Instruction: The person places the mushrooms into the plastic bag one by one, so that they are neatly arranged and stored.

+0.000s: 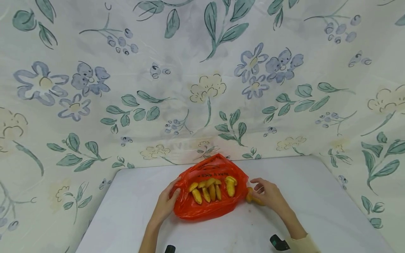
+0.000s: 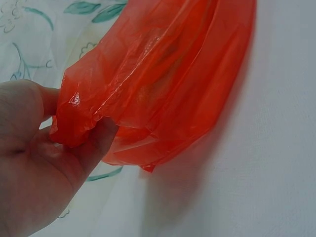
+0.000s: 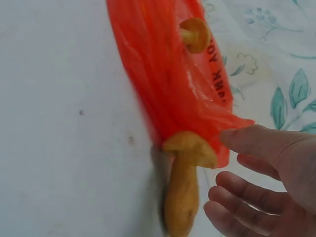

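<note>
A red plastic bag (image 1: 209, 211) lies on the white table with its mouth spread, and several yellow-brown mushrooms (image 1: 212, 189) rest on it. My left hand (image 1: 167, 200) pinches the bag's left edge; in the left wrist view the thumb is in front of the film and the other fingertips are partly hidden behind it. Beside the bag's right edge, one more mushroom (image 3: 182, 197) lies on the table, cap against the bag. My right hand (image 1: 269, 193) is next to this mushroom, fingers loosely bent and apart, thumb tip at the bag's edge.
The white table (image 1: 133, 196) extends on both sides of the bag. A floral curtain (image 1: 177, 116) hangs behind and along the sides. Dark device parts show at the bottom edge near each forearm, one a black-green piece (image 1: 279, 242).
</note>
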Tool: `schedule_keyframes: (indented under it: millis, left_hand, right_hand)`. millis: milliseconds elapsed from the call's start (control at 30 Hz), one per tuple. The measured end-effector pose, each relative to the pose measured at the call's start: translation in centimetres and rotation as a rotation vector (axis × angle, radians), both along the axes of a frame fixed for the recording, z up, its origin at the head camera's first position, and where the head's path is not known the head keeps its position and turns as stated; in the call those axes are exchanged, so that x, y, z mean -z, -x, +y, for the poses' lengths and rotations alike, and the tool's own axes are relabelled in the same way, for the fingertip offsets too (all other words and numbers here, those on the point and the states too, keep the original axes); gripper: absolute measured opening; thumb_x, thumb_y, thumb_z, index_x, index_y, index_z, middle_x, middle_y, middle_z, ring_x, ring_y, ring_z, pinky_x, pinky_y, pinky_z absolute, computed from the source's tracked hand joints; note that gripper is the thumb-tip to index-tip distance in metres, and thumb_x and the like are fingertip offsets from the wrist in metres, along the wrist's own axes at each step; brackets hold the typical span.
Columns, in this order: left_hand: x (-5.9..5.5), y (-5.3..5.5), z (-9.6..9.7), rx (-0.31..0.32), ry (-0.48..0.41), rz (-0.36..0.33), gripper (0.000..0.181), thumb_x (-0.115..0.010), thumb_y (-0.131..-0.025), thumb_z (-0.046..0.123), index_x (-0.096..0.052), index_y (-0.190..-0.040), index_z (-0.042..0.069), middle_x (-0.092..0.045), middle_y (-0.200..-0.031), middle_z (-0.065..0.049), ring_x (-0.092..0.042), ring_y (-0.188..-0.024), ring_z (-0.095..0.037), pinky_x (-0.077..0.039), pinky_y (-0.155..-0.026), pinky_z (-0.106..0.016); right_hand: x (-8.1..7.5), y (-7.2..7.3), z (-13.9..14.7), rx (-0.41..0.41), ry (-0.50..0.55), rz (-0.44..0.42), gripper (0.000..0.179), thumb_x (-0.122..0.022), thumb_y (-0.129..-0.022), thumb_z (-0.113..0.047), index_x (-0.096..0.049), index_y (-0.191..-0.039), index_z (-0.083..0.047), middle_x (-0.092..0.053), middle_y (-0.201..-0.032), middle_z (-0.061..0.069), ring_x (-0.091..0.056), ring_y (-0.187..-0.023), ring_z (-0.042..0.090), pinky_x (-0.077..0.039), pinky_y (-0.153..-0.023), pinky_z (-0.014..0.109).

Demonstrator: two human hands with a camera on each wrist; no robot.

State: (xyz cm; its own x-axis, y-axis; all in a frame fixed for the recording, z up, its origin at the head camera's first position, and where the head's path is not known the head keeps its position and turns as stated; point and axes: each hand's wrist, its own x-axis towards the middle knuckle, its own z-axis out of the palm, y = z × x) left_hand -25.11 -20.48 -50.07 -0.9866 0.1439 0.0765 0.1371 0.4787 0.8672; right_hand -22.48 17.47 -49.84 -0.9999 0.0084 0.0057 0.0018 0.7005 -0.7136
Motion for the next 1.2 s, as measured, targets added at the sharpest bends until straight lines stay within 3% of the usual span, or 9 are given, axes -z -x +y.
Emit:
schedule_keyframes:
  millis: [400,667,1200]
  left_hand:
    - [0.0,0.1,0.1,0.000,0.009,-0.001,0.047,-0.051,-0.102,0.014,-0.044,-0.147,0.023,-0.045,-0.153,-0.008,-0.039,-0.144,-0.031,-0.038,-0.114,-0.050]
    - [-0.2,0.0,0.1,0.010,0.001,0.001,0.046,-0.050,-0.102,0.015,-0.044,-0.148,0.023,-0.045,-0.153,-0.007,-0.039,-0.144,-0.031,-0.037,-0.115,-0.050]
    - [-0.2,-0.1,0.0,-0.005,0.005,0.014,0.046,-0.051,-0.101,0.011,-0.046,-0.146,0.020,-0.048,-0.151,-0.010,-0.041,-0.142,-0.032,-0.037,-0.115,-0.051]
  right_hand:
    - [1.7,-0.6,0.3,-0.009,-0.043,0.026,0.042,-0.081,-0.080,-0.024,-0.067,-0.119,-0.017,-0.066,-0.096,0.000,-0.061,-0.091,0.014,-0.060,-0.081,0.033]
    - [2.1,-0.8,0.5,-0.017,-0.077,0.050,0.042,-0.079,-0.080,-0.008,-0.067,-0.119,-0.019,-0.065,-0.092,-0.001,-0.061,-0.087,0.014,-0.060,-0.080,0.034]
    - [2.4,-0.5,0.8,-0.037,-0.063,0.047,0.043,-0.077,-0.081,-0.008,-0.066,-0.120,-0.021,-0.064,-0.090,-0.003,-0.060,-0.085,0.011,-0.059,-0.077,0.028]
